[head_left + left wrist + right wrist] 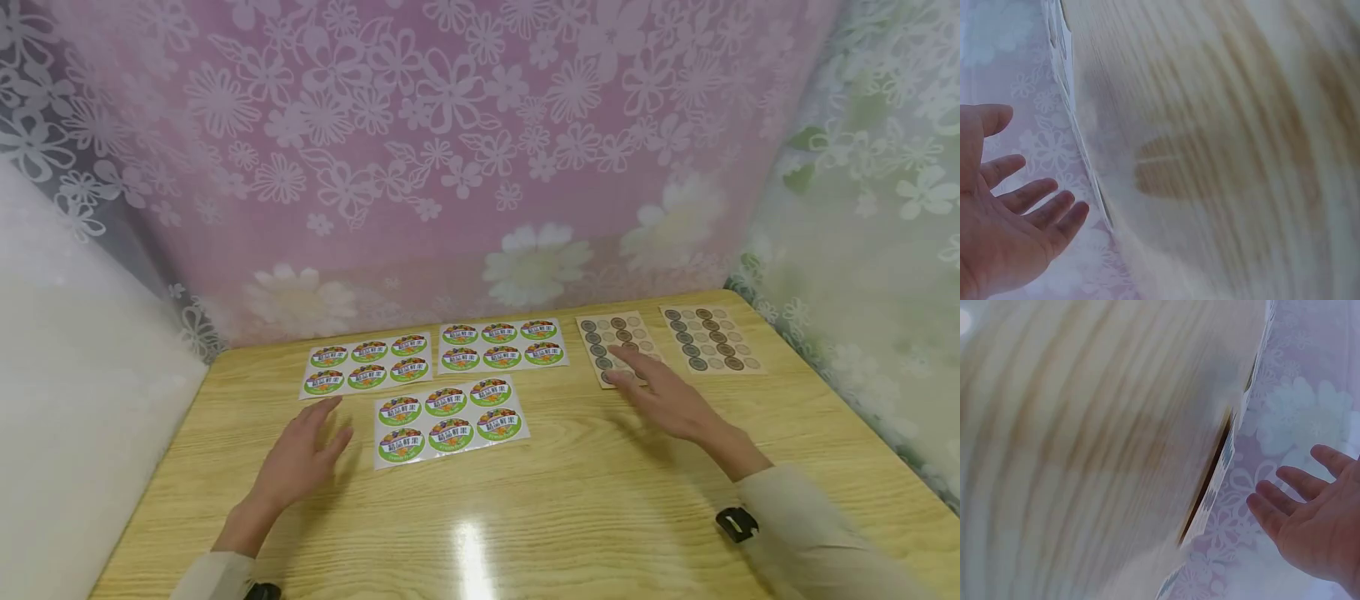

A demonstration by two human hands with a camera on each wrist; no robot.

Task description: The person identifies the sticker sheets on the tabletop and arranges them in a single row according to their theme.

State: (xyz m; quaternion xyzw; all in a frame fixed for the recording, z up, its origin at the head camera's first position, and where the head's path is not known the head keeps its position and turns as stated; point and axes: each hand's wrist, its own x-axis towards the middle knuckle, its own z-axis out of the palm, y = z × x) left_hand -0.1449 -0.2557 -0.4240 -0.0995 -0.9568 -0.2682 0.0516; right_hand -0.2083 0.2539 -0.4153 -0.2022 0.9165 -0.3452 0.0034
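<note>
Sheets of fruit stickers (452, 422), three in all, lie centre and centre-left in the head view; two tan sheets (712, 340) lie right, towards the far edge of the desk (570, 500). The left hand (300, 458) is near the stickers' lower left; the right hand (667, 396) overlaps one tan sheet's lower corner. Only the wrist views show the palms, fingers loosely spread. Wood grain runs between the hands to the frame's bottom edge.
</note>
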